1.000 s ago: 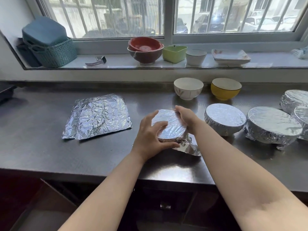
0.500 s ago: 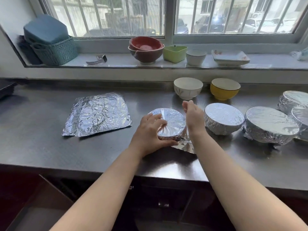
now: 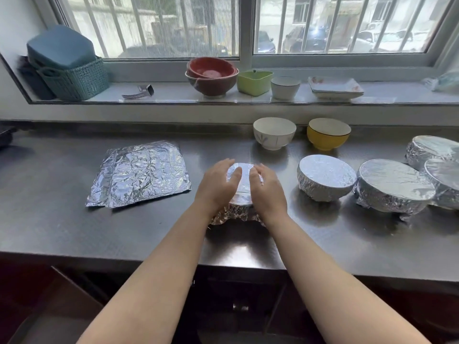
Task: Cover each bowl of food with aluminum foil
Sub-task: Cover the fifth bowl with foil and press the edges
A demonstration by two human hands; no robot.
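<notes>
Foil already wraps the bowl (image 3: 244, 194) that sits near the front edge of the worktop (image 3: 74, 232), about midway along it, and both hands lie directly on top of it. The left hand (image 3: 218, 186) covers the left half of the foil lid and the right hand (image 3: 267, 192) the right half, fingers straight and pointing toward the window, pressing flat and gripping nothing. The bowl lies straight beneath the palms, so neither hand is nearer; the crumpled skirt of foil shows below the wrists at the bowl's near side. Judging by this, the next move is a downward smoothing round the rim. Spare foil sheets (image 3: 141, 173) lie well apart to the left; two uncovered bowls, white (image 3: 274, 132) and yellow (image 3: 328, 133), wait by the back edge.
</notes>
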